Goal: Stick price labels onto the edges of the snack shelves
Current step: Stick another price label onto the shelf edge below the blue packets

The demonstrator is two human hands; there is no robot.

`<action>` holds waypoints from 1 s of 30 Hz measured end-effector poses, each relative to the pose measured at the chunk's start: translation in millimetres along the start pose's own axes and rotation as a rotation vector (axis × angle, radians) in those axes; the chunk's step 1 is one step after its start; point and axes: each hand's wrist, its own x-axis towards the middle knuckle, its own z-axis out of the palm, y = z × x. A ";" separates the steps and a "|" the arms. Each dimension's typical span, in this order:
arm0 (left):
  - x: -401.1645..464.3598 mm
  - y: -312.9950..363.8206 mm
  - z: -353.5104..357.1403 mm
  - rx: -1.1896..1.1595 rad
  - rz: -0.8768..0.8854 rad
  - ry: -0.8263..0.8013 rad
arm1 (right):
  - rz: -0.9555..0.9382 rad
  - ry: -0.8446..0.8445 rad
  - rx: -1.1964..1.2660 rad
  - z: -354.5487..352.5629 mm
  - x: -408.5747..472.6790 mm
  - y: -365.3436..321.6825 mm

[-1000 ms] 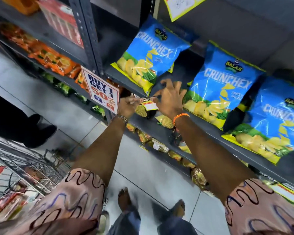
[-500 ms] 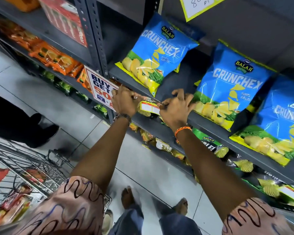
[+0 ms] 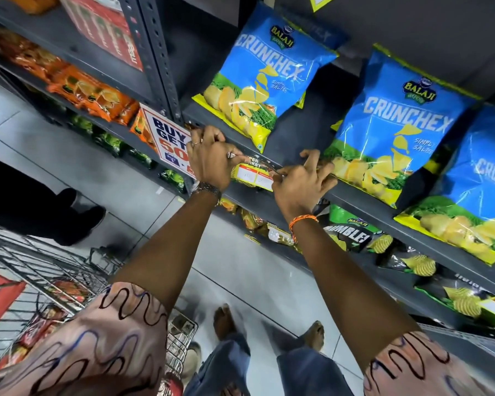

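A small price label (image 3: 253, 176), white with red and yellow borders, lies flat against the front edge of the dark grey snack shelf (image 3: 366, 207). My left hand (image 3: 210, 158) pinches its left end and my right hand (image 3: 299, 181) pinches its right end, with the other right fingers spread toward the shelf top. Blue Crunchex chip bags (image 3: 265, 78) stand on that shelf just above the label.
A "Buy 1 Get 1" sign (image 3: 169, 140) hangs on the upright post left of my left hand. Orange snack packs (image 3: 89, 92) fill the shelf at left. A wire shopping cart (image 3: 46, 270) stands at lower left. A person's dark shoes (image 3: 83, 207) are on the tiled floor.
Both hands carried the label from just below the shelf up onto its front edge. They now hold it stretched flat there, and the view has shifted closer.
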 end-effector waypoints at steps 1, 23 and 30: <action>-0.8 -1.0 0.3 0.000 0.012 0.005 | 0.000 0.012 0.001 1.0 -0.2 0.7; 17.7 3.8 -3.2 0.135 0.044 0.103 | -0.029 0.139 -0.123 -1.2 0.5 -8.6; 26.3 -11.8 -17.5 0.062 0.161 0.027 | -0.035 0.100 -0.246 -22.2 1.9 6.7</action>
